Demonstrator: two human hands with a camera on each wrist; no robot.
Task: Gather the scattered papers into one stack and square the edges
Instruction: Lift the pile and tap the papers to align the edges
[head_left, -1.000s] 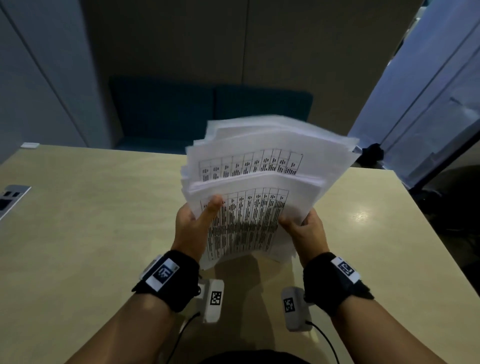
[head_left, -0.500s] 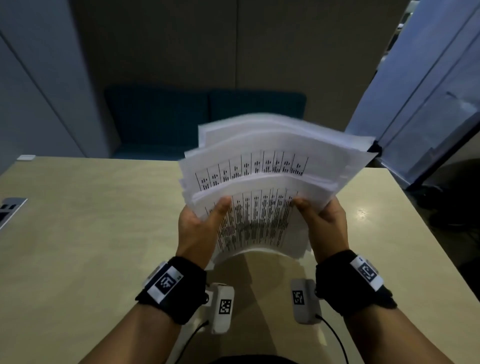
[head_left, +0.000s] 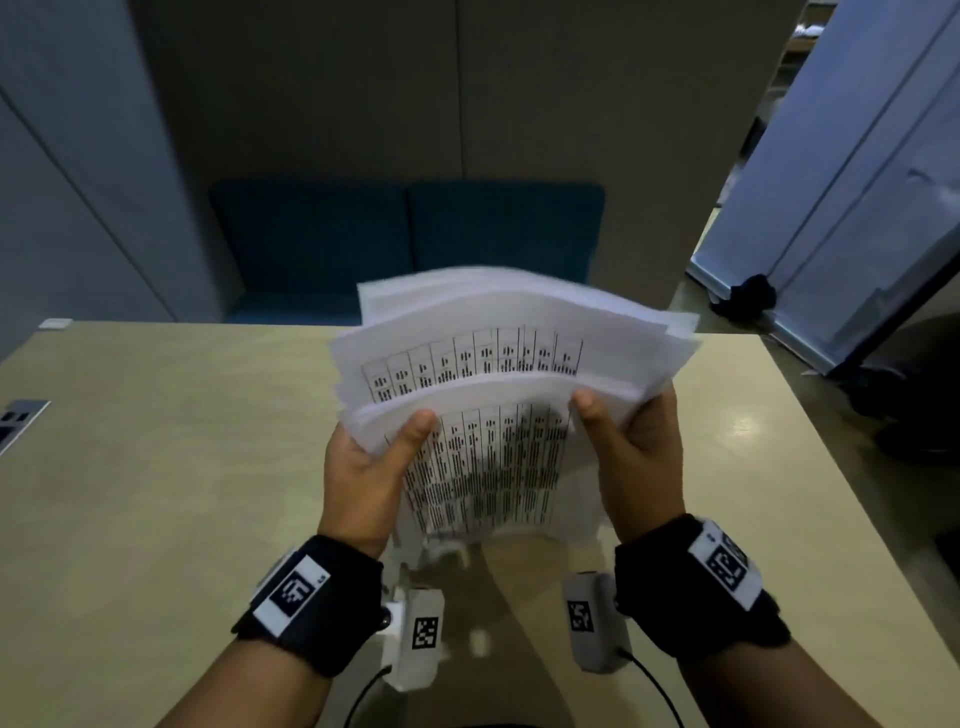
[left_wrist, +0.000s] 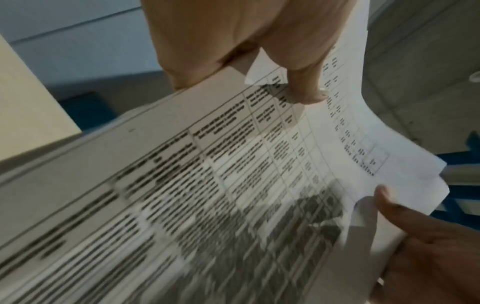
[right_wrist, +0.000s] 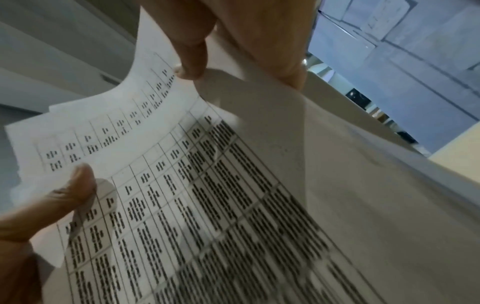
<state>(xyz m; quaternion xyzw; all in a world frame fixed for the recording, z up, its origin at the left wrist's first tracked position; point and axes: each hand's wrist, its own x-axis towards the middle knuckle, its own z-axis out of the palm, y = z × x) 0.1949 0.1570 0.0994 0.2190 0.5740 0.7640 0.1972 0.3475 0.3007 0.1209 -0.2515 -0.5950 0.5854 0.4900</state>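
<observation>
A pale wooden table (head_left: 156, 467) fills the lower frame, with a blue bench (head_left: 405, 239) behind it at upper centre. At mid-frame a sheaf of papers (head_left: 498, 364) stands nearly upright over the table, its upper edges fanned and uneven, probably so the lower edge can be tapped level. The left hand (head_left: 363, 467) and right hand (head_left: 634, 457) flank it, thumbs pressed on the printed front sheet and fingers curled behind, holding the sides.
</observation>
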